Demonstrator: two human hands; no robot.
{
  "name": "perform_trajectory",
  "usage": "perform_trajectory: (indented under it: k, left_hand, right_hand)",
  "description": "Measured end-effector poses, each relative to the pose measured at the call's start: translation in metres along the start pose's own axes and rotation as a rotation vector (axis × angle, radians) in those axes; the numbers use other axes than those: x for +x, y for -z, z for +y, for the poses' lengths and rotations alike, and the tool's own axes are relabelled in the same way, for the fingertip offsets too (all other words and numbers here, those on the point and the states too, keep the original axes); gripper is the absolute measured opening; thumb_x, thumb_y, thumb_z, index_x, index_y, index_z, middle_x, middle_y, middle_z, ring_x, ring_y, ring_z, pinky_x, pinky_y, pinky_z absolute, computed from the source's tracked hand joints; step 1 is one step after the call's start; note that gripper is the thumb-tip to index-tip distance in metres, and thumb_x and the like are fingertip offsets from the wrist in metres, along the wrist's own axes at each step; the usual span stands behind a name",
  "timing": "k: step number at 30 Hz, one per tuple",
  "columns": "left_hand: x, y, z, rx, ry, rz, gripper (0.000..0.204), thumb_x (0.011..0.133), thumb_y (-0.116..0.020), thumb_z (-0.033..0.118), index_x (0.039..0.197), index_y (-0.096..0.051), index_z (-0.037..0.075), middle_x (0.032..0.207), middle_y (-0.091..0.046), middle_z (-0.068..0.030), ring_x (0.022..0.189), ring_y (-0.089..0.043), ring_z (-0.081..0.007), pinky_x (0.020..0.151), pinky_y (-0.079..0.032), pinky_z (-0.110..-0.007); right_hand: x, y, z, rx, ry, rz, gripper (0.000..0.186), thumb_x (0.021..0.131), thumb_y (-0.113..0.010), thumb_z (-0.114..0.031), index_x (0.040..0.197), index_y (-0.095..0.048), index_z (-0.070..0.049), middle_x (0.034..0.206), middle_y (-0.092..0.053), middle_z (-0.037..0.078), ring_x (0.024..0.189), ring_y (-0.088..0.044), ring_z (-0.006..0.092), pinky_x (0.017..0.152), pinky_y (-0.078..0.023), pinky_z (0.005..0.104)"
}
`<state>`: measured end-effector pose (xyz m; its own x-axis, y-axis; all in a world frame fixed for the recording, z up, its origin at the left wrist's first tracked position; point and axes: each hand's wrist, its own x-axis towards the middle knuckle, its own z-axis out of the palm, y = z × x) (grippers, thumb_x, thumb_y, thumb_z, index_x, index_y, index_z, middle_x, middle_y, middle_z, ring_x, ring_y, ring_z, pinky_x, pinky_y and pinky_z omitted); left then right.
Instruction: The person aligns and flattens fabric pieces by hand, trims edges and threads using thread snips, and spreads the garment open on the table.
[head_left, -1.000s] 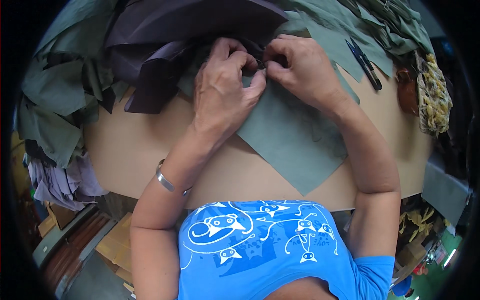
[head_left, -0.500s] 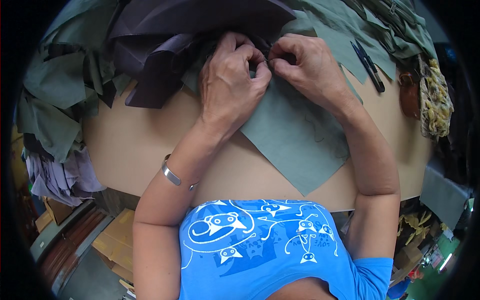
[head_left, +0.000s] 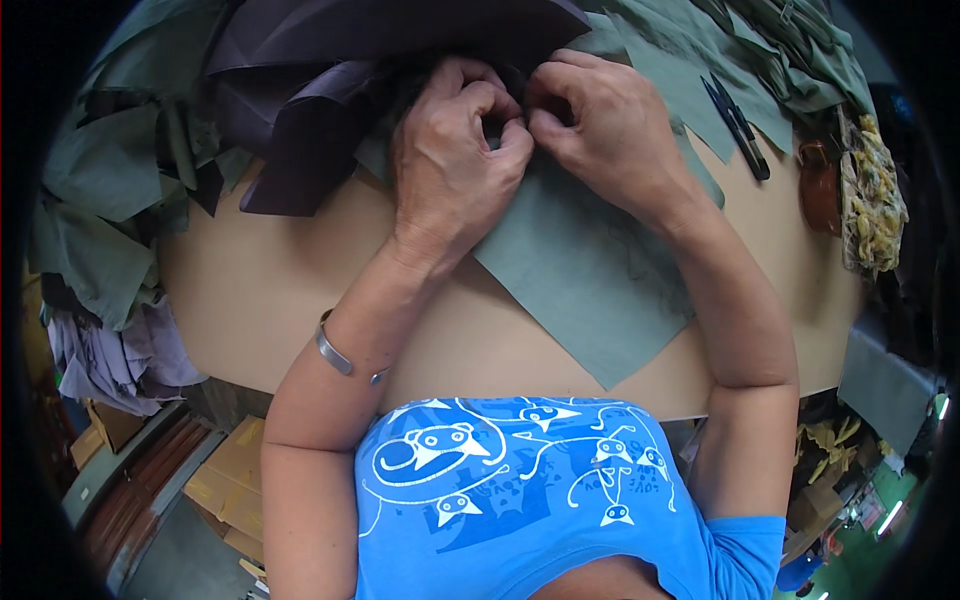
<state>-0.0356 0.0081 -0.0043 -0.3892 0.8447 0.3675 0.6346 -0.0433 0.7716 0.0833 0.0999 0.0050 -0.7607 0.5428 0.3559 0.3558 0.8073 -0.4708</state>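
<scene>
Side by side at the top middle, my left hand (head_left: 455,165) and my right hand (head_left: 615,135) are both closed, thumb and index finger of each pinched together. Their fingertips nearly meet over the upper end of a grey-green piece of fabric (head_left: 600,290), which spreads down toward me with a corner pointing at my chest. Whatever is pinched there is too small and shadowed to make out. Dark purple fabric (head_left: 310,150) lies bunched and folded just beyond and left of my left hand.
Black-handled thread snips (head_left: 740,130) lie on the tan table (head_left: 270,290) at right. Beside them are a brown container (head_left: 820,190) and a bundle of yellowish scraps (head_left: 875,200). Green fabric pieces (head_left: 115,165) heap up at left above lilac cloth (head_left: 125,350). Cardboard boxes (head_left: 232,475) stand below.
Both hands have shifted slightly up and to the left, still pinched. The right hand has turned a little, and the dark fabric has moved slightly left.
</scene>
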Motion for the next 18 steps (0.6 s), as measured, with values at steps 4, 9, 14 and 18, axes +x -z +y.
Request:
perform_trajectory:
  k: [4, 9, 14, 18]
  left_hand:
    - [0.0, 0.001, 0.002, -0.002, 0.021, -0.014, 0.005, 0.066, -0.063, 0.004, 0.07, -0.061, 0.001, 0.086, -0.059, -0.0071, 0.053, -0.051, -0.018, 0.055, -0.044, -0.032]
    - [-0.001, 0.002, 0.001, 0.012, 0.021, -0.009, 0.006, 0.066, -0.063, 0.005, 0.069, -0.06, 0.001, 0.086, -0.058, -0.0073, 0.053, -0.052, -0.0183, 0.056, -0.045, -0.032]
    - [-0.001, 0.002, -0.002, 0.057, -0.049, 0.002, 0.007, 0.067, -0.065, 0.008, 0.069, -0.061, 0.001, 0.086, -0.058, -0.0078, 0.054, -0.053, -0.0189, 0.057, -0.046, -0.033]
    - [0.001, 0.001, -0.001, 0.09, -0.044, 0.009, 0.008, 0.068, -0.065, 0.008, 0.069, -0.061, 0.002, 0.085, -0.058, -0.008, 0.056, -0.054, -0.0195, 0.057, -0.046, -0.034]
  right_hand:
    - [0.0, -0.002, 0.002, 0.111, -0.071, 0.015, 0.013, 0.071, -0.059, -0.007, 0.082, -0.062, 0.0, 0.071, -0.058, 0.011, 0.062, -0.056, 0.0219, 0.06, -0.046, 0.0318]
    - [-0.001, 0.006, 0.004, 0.297, -0.195, -0.077, 0.014, 0.075, -0.059, -0.008, 0.085, -0.063, 0.0, 0.072, -0.061, 0.007, 0.064, -0.057, 0.0127, 0.062, -0.046, 0.0265]
    - [-0.001, 0.01, 0.009, 0.362, -0.233, -0.16, 0.013, 0.077, -0.06, -0.008, 0.086, -0.063, 0.002, 0.072, -0.063, 0.006, 0.067, -0.058, 0.0099, 0.063, -0.046, 0.024]
    - [-0.001, 0.01, 0.006, 0.391, -0.236, -0.152, 0.014, 0.077, -0.06, -0.009, 0.087, -0.064, 0.001, 0.071, -0.063, 0.005, 0.066, -0.057, 0.0097, 0.063, -0.046, 0.0243]
